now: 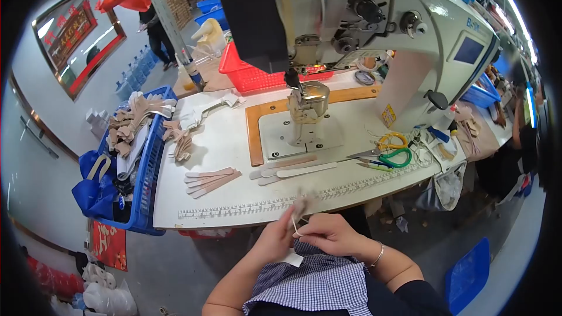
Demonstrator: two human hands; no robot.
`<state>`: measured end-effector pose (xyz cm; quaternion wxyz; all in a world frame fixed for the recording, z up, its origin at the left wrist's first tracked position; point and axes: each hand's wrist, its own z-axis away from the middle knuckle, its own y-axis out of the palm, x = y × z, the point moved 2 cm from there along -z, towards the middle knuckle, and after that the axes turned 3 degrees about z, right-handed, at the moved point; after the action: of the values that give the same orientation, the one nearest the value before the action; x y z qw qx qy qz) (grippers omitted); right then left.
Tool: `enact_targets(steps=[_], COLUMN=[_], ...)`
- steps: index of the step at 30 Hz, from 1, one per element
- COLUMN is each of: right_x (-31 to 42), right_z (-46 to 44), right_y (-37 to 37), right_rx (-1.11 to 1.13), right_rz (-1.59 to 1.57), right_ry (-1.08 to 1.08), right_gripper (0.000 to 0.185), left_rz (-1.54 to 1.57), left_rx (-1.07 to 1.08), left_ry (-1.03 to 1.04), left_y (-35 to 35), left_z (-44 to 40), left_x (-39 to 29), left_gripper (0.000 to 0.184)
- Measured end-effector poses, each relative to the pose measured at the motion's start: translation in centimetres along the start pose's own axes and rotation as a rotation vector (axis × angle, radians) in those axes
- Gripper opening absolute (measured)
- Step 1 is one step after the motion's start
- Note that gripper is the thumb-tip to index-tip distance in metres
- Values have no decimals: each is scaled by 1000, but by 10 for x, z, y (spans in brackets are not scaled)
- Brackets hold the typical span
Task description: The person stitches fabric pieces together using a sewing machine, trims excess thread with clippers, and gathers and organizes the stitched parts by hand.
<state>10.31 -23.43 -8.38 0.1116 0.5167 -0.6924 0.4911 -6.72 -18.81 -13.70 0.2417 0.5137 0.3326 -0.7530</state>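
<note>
Close together at the table's front edge, above my lap, are my left hand (276,239) and my right hand (335,234). Both are closed on a thin pale strip (296,226) that runs between their fingers. A blurred pinkish-white end (304,202) sticks up from my left fingers. Below that hand a small white piece (293,258) shows against the checked apron. Ahead on the table lie several flat white-and-beige strips (212,181) in a fan, with more long pale strips (295,168) by the sewing machine (309,108).
A printed ruler (246,206) runs along the table's front. Scissors with green and yellow handles (393,155) lie to the right. A blue basket (153,184) of cut pieces stands left, and a red basket (237,70) sits behind the machine. Another person (158,35) stands far back.
</note>
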Motion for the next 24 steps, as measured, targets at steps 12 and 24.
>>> enact_targets(steps=[12, 24], right_x=[-7, -88], right_z=[15, 21], right_y=[-9, -84], right_rx=[517, -784], right_rz=[-219, -1343], right_ry=[-1, 346], right_gripper=[14, 18], left_rz=[1116, 938], left_rx=[29, 403], left_ry=[33, 356], left_y=[-20, -25], left_z=[2, 14], left_x=[-3, -27], left_gripper=[38, 40])
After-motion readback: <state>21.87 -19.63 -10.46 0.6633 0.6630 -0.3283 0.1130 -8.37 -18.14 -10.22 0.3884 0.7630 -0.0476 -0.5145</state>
